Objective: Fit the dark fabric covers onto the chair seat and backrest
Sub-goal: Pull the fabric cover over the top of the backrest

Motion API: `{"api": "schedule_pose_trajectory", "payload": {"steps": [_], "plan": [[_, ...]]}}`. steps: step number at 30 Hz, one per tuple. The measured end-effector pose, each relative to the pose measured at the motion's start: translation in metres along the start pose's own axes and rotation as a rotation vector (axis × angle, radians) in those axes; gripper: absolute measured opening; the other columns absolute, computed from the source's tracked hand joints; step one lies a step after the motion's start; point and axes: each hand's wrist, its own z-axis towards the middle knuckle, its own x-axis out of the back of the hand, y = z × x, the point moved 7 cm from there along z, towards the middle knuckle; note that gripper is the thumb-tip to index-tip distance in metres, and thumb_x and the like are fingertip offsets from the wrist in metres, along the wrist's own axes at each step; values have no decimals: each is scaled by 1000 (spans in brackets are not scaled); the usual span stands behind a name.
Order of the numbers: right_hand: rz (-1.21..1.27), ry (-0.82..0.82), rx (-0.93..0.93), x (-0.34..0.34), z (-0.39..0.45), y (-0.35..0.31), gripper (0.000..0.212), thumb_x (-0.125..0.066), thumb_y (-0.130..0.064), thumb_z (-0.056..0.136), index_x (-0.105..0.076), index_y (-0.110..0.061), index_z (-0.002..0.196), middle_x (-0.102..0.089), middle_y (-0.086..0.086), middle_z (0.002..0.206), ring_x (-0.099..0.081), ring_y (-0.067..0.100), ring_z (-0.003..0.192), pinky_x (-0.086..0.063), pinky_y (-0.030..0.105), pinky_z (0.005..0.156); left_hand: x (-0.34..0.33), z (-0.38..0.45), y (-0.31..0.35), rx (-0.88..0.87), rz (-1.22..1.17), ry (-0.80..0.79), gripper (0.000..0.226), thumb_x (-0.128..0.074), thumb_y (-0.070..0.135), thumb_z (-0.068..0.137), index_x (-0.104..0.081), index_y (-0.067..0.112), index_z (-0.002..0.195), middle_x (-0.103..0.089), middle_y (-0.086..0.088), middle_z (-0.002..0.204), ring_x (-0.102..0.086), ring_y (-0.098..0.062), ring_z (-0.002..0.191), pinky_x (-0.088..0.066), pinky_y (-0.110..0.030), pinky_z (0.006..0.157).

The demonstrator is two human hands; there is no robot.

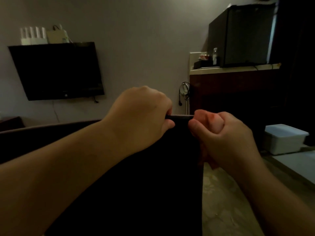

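Note:
A dark fabric cover (153, 184) hangs in front of me, its top edge held up at mid-frame. My left hand (141, 114) grips that top edge from above, fingers curled over it. My right hand (219, 135) is closed on the cover's upper right corner, thumb side toward me. A short stretch of the hem (180, 117) shows taut between the two hands. The cover falls straight down and hides whatever stands behind it. Whether the chair is behind it cannot be told. A dark curved edge (42, 132) at the left may be more fabric or furniture.
A wall-mounted television (58, 70) is at the left, with a router (34, 36) on top. A dark cabinet with a pale counter (233, 68) carries a black mini fridge (240, 34) at the right. A white lidded bin (284, 138) sits on the patterned floor (221, 201).

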Motion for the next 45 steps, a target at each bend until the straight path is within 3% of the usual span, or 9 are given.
{"api": "schedule_pose_trajectory", "payload": {"steps": [3, 7, 16, 20, 28, 31, 36, 40, 45], "plan": [[52, 20, 26, 6, 3, 10, 17, -75, -39, 91, -59, -39, 97, -65, -7, 94, -69, 9, 76, -53, 17, 50, -2, 1, -1, -5, -29, 2, 34, -54, 61, 98, -73, 36, 112, -62, 13, 96, -53, -9, 88, -35, -32, 72], [-99, 20, 96, 21, 8, 18, 26, -73, -23, 94, -59, -45, 99, -67, -9, 92, -70, 6, 76, -52, 16, 52, -3, 4, 2, -14, -44, 1, 35, -56, 62, 97, -73, 35, 111, -60, 13, 95, -50, -8, 87, -35, -31, 72], [-567, 1, 431, 9, 16, -33, 10, -55, -41, 88, -57, -40, 98, -57, -13, 96, -53, 5, 83, -36, 19, 67, -8, 13, 6, 33, -18, -2, 34, -58, 60, 96, -72, 33, 111, -65, 7, 100, -55, -13, 87, -33, -30, 69], [-493, 25, 323, 26, 29, -14, 21, -60, -39, 86, -68, -32, 105, -58, -12, 93, -55, 6, 82, -50, 31, 71, -9, 17, 6, 42, -53, -42, 37, -57, 62, 96, -73, 32, 111, -66, 8, 101, -56, -12, 88, -32, -29, 64], [-407, 95, 414, 15, 27, -29, 10, -72, -19, 87, -72, -25, 96, -59, -10, 95, -54, 2, 84, -38, 16, 70, -14, 30, 26, 70, -3, -125, 30, -54, 51, 105, -68, 27, 116, -41, 7, 83, -39, -10, 74, -16, -25, 52], [-435, 75, 448, 15, 33, -25, 15, -70, -24, 86, -72, -26, 101, -57, -8, 100, -52, 0, 88, -35, 15, 72, -16, 32, 25, 105, -10, -144, 30, -56, 52, 104, -69, 28, 115, -46, 6, 84, -43, -13, 76, -18, -27, 52], [-505, 77, 323, 21, 56, -9, 17, -70, -26, 92, -66, -27, 108, -51, -6, 103, -48, 5, 84, -33, 18, 69, -4, 25, 5, 75, 37, -181, 55, -57, 72, 94, -64, 33, 132, -68, 5, 120, -64, -18, 105, -40, -33, 69], [-540, 125, 329, 20, 56, -14, 18, -71, -26, 92, -66, -26, 110, -53, -1, 111, -52, 14, 98, -39, 27, 80, -2, 13, -15, 84, 80, -257, 52, -58, 73, 89, -66, 37, 126, -69, 11, 113, -66, -16, 101, -51, -35, 74], [-561, 78, 398, 24, 60, -8, 25, -74, -23, 91, -68, -28, 114, -50, -5, 114, -50, 13, 103, -44, 32, 88, -8, 7, -19, 86, 102, -290, 49, -60, 70, 89, -67, 38, 125, -69, 12, 110, -66, -15, 98, -47, -33, 69]]}}
